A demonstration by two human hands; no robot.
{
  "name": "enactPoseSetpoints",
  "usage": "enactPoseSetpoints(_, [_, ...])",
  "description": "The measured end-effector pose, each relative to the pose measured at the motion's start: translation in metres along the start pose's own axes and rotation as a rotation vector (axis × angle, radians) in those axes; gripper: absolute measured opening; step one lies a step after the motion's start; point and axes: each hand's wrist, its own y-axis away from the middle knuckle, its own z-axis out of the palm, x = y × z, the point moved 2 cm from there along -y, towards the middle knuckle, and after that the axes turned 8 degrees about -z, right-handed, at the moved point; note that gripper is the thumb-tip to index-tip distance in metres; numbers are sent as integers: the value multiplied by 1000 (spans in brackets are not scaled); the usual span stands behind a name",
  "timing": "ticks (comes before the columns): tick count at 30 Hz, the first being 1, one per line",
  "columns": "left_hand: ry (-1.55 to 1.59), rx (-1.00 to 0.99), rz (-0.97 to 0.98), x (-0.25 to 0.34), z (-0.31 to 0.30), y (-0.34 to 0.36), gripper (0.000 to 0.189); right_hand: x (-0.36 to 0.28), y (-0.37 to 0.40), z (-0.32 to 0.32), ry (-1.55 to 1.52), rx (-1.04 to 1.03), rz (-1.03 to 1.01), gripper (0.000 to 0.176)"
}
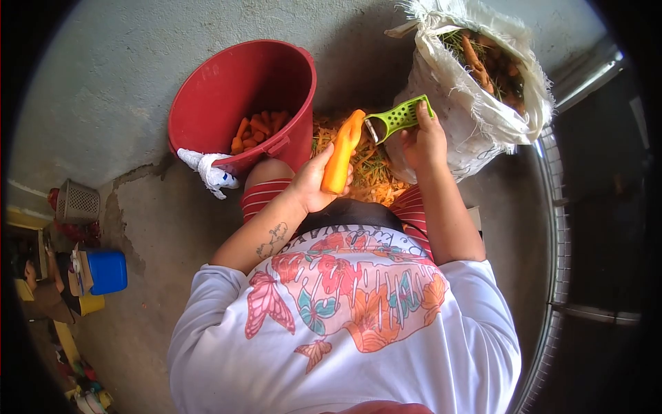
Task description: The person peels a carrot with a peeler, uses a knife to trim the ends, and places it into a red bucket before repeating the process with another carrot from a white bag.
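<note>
A peeled, bright orange carrot (pixel 339 162) points up and away in my left hand (pixel 314 183), whose fingers wrap round its lower half. My right hand (pixel 426 141) grips the handle of a green vegetable peeler (pixel 400 120), its blade end right by the carrot's tip. Below both hands lies a heap of orange peelings (pixel 376 172) mixed with green stalks, between my knees. To the left, a large red bucket (pixel 207 103) holds several peeled carrots (pixel 261 127). At the right stands a white woven sack (pixel 448 103) with unpeeled carrots (pixel 476 63) and green tops in its mouth.
A white cloth (pixel 207 171) is tied on the bucket's near rim. Behind everything rises a grey wall (pixel 131 90). On the left floor are a perforated basket (pixel 78 201) and a blue container (pixel 107 271), with a person (pixel 52 279) beside them. A metal-framed dark door (pixel 600 255) borders the right.
</note>
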Motion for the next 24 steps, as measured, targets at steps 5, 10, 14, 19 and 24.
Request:
enactPoseSetpoints(5, [-69, 134, 102, -6, 0, -6, 38, 4, 26, 30, 87, -43, -59, 20])
enactPoseSetpoints(10, [-248, 192, 160, -5, 1, -3, 36, 11, 26, 28, 95, -103, 79, 17])
enactPoseSetpoints(14, [-173, 130, 37, 0, 0, 2, 35, 6, 25, 23, 146, -211, 134, 16])
enactPoseSetpoints(19, [-28, 67, -52, 5, -2, 1, 38, -1, 68, 46, 197, -432, 244, 13])
enactPoseSetpoints(24, [64, 153, -18, 3, 10, 4, 38, 9, 68, 46, 358, -297, 6, 17])
